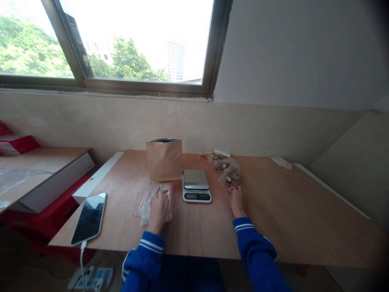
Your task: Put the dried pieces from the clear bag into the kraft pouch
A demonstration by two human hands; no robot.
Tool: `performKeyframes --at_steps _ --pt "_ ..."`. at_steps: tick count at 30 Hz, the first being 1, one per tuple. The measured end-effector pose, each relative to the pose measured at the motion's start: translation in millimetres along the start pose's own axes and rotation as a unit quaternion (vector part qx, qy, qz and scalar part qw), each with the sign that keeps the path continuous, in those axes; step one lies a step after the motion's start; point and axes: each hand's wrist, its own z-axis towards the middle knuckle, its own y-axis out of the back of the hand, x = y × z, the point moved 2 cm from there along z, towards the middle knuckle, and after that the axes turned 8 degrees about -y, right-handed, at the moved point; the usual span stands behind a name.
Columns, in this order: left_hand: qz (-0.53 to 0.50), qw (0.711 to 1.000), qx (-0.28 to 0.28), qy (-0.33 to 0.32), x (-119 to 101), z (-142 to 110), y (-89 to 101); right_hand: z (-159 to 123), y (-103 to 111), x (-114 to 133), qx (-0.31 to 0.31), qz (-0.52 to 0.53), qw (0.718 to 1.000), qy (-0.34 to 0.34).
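Note:
My left hand (158,206) lies over a pile of clear plastic bags (145,210), its fingers spread on top of them. On the right, my right hand (236,199) has its fingers closed at the near edge of a small clear bag with brownish contents (233,176); the fingertips are partly hidden. More such filled bags (222,164) overlap behind it in a row. Between my hands sits a white kitchen scale (196,185) with a bare metal plate and a dark display. A brown kraft pouch (164,161) stands upright, its top open, behind the plastic bags.
A phone (89,219) with a white cable lies at the table's left front corner. Crumpled white material (281,162) and a white stick-like item (221,153) lie toward the back. A second table (51,156), red stool (45,217) and power strip (91,279) are at left.

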Motion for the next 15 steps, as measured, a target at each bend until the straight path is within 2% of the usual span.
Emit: performKeyframes --at_steps 3,6,10,13,15 --pt "-0.133 0.988 -0.030 -0.067 -25 -14 11.1 -15 8 6 0.019 -0.062 0.998 -0.020" --pt "-0.223 0.972 0.010 -0.071 -55 -31 12.1 -35 29 25 -0.019 -0.057 0.998 -0.027" --pt "-0.293 0.950 0.081 -0.077 -97 -43 11.9 -67 75 60 -0.075 0.049 0.994 -0.065" --pt "-0.330 0.933 0.114 -0.085 -119 -44 16.7 -92 98 87 -0.061 0.122 0.986 -0.097" --pt "-0.361 0.916 0.148 -0.089 -128 -44 18.9 -108 102 103 -0.041 0.169 0.980 -0.097"
